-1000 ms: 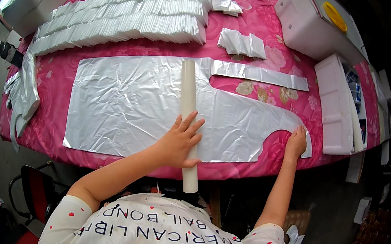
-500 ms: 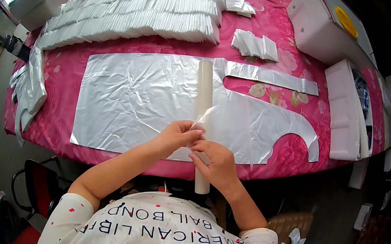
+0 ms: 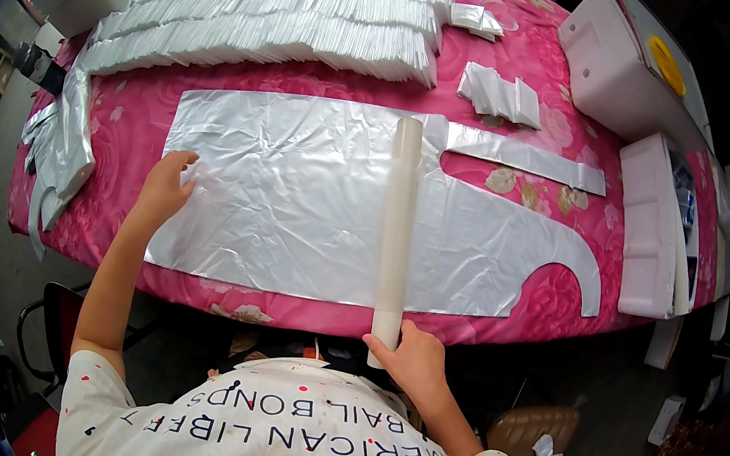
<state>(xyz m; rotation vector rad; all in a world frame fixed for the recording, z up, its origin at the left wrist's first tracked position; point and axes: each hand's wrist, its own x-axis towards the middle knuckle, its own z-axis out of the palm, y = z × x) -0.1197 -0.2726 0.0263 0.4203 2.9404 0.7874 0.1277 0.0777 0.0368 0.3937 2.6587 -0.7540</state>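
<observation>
A thin, shiny whitish plastic apron (image 3: 293, 209) lies spread across the table, its curved neck end and strap to the right. Across it rests a long pale tube (image 3: 398, 223), its near end sticking out past the table edge. My right hand (image 3: 416, 361) grips that near end, with the thumb on one side and fingers on the other. Over the apron's left end, my left hand (image 3: 167, 186) has its thumb and fingers apart and slightly curled. The film beside its fingertips looks wrinkled; I cannot make out whether a layer touches them.
Rows of folded white packets (image 3: 272, 24) stand at the back left. A small packet stack (image 3: 500, 95) lies right of them. White foam boxes (image 3: 602, 65) and an open foam box (image 3: 654, 231) line the right. Crumpled plastic (image 3: 67, 158) hangs at the left edge.
My left hand has left the tube and swept far left over the apron. My right hand has slid down to the tube's near end. The whole view has shifted slightly.
</observation>
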